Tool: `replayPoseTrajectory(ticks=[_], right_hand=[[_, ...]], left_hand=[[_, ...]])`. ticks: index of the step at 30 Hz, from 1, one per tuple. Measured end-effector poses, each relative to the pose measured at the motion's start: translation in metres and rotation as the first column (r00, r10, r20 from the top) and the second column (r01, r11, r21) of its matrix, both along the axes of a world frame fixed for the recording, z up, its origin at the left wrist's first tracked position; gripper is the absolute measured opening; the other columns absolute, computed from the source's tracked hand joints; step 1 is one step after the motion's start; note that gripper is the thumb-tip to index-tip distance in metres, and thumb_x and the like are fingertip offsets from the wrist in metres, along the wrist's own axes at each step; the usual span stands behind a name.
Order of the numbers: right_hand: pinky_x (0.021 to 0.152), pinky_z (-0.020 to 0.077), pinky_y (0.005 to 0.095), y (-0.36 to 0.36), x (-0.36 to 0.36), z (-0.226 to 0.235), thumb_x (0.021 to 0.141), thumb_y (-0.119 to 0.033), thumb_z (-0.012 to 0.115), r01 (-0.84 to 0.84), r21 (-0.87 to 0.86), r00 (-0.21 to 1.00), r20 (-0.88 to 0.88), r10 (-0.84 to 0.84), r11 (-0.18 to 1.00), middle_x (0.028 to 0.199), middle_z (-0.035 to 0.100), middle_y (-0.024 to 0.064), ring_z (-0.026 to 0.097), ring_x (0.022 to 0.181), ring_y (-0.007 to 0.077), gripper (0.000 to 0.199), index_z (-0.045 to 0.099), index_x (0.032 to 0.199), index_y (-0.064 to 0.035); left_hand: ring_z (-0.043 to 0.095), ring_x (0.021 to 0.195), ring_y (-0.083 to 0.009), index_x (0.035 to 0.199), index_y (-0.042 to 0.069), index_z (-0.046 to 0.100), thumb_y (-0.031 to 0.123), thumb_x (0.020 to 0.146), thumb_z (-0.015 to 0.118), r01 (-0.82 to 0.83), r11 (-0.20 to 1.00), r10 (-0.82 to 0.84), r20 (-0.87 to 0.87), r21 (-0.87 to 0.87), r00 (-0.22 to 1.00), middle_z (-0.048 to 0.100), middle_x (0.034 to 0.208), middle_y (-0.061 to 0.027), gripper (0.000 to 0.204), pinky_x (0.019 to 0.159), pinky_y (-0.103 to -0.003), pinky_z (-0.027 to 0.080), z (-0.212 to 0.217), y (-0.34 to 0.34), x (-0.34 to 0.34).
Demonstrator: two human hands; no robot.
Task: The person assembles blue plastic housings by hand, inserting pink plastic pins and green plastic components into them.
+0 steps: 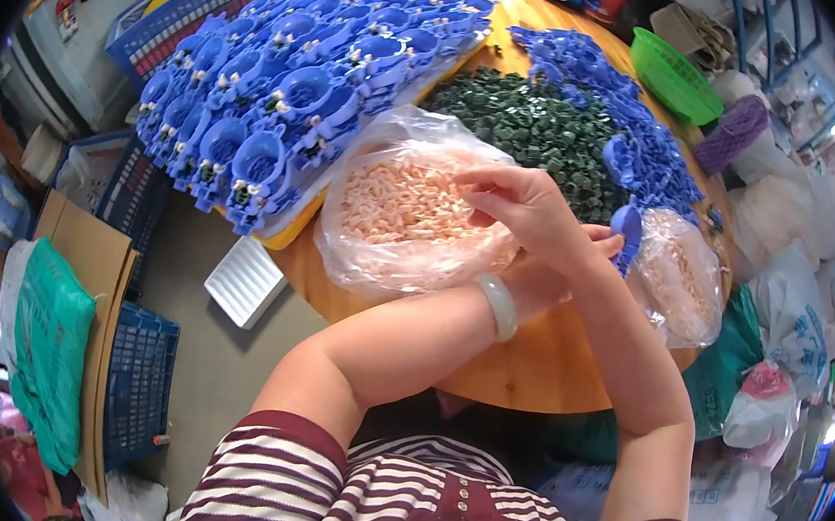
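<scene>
My left hand (548, 279), with a pale bangle on its wrist, reaches across to the right beneath my right forearm. Its fingers hold a small blue plastic part (626, 223) with a rounded shape. Crossing above it, my right hand (521, 206) bends its thumb and fingers together over a clear plastic bag (376, 269) of small pale peach pieces (405, 204). Whatever lies between those fingertips is too small to make out. Behind the hands spreads a heap of dark green small parts (536, 121), bordered on the right by a pile of blue plastic parts (664, 149).
Rows of blue parts with small pale pieces attached cover a tray (284, 238) at the table's left. A second bag of pale pieces (679, 276) sits at the right of the round wooden table (526, 382). A green basket (674, 76) stands beyond; crates and bags surround the table.
</scene>
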State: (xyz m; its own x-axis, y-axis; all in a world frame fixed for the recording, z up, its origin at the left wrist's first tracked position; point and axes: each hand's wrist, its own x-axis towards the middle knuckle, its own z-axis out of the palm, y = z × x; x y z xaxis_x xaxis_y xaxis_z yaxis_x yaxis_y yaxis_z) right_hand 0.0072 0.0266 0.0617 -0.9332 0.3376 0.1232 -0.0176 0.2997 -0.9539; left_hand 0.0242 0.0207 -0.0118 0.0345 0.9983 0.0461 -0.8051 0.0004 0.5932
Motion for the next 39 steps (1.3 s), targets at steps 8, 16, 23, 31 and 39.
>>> replayPoseTrajectory(ticks=[8, 16, 23, 31, 39], right_hand=[[0.067, 0.0551, 0.026, 0.021, 0.084, 0.035, 0.086, -0.004, 0.06, 0.211, -0.234, 0.972, -0.054, -0.229, 0.949, 0.088, 0.059, 0.0041, 0.066, 0.078, 0.0157, 0.015, 0.056, 0.1, -0.0018], [0.058, 0.0479, 0.0202, 0.052, 0.177, 0.037, 0.088, -0.007, 0.057, 0.554, 0.181, 0.83, -0.044, -0.556, 0.813, 0.083, 0.057, 0.0013, 0.057, 0.068, 0.0065, 0.013, 0.055, 0.101, -0.0023], [0.06, 0.047, 0.02, 0.059, 0.187, 0.004, 0.09, -0.014, 0.057, 0.558, 0.017, 0.829, 0.03, -0.559, 0.829, 0.079, 0.058, -0.0005, 0.056, 0.067, 0.0059, 0.011, 0.058, 0.095, -0.0039], [0.064, 0.0483, 0.0211, 0.051, 0.175, -0.008, 0.09, -0.016, 0.058, 0.59, -0.114, 0.795, -0.091, -0.6, 0.8, 0.085, 0.062, 0.0002, 0.059, 0.071, 0.0077, 0.014, 0.059, 0.098, -0.0038], [0.065, 0.0493, 0.0223, 0.048, 0.173, -0.018, 0.087, -0.015, 0.062, 0.597, -0.191, 0.782, -0.078, -0.618, 0.779, 0.081, 0.063, 0.0018, 0.059, 0.072, 0.008, 0.018, 0.06, 0.1, -0.003]], left_hand=[[0.056, 0.096, -0.0113, 0.119, 0.01, 0.049, 0.022, 0.092, 0.053, -0.034, 0.993, 0.014, 0.181, 0.111, 0.983, 0.059, 0.106, -0.0014, 0.03, 0.079, -0.028, 0.046, 0.002, 0.005, 0.0], [0.06, 0.099, -0.0237, 0.123, 0.001, 0.046, 0.022, 0.093, 0.051, 0.088, 0.993, -0.09, 0.026, 0.083, 0.996, 0.058, 0.114, -0.0162, 0.037, 0.086, -0.036, 0.05, 0.009, 0.005, -0.009], [0.061, 0.099, -0.0223, 0.128, 0.001, 0.043, 0.023, 0.094, 0.05, 0.077, 0.993, -0.077, -0.01, 0.089, 0.997, 0.058, 0.114, -0.015, 0.042, 0.085, -0.033, 0.051, 0.012, 0.001, -0.014], [0.062, 0.096, -0.0194, 0.129, 0.001, 0.042, 0.026, 0.093, 0.051, 0.07, 0.995, -0.07, -0.005, 0.069, 0.998, 0.06, 0.111, -0.0123, 0.045, 0.082, -0.031, 0.053, 0.019, -0.003, -0.012], [0.062, 0.086, -0.0115, 0.126, 0.006, 0.047, 0.021, 0.09, 0.057, 0.076, 0.997, -0.076, 0.025, 0.01, 0.997, 0.062, 0.103, -0.0048, 0.04, 0.07, -0.024, 0.052, 0.019, -0.004, -0.012]])
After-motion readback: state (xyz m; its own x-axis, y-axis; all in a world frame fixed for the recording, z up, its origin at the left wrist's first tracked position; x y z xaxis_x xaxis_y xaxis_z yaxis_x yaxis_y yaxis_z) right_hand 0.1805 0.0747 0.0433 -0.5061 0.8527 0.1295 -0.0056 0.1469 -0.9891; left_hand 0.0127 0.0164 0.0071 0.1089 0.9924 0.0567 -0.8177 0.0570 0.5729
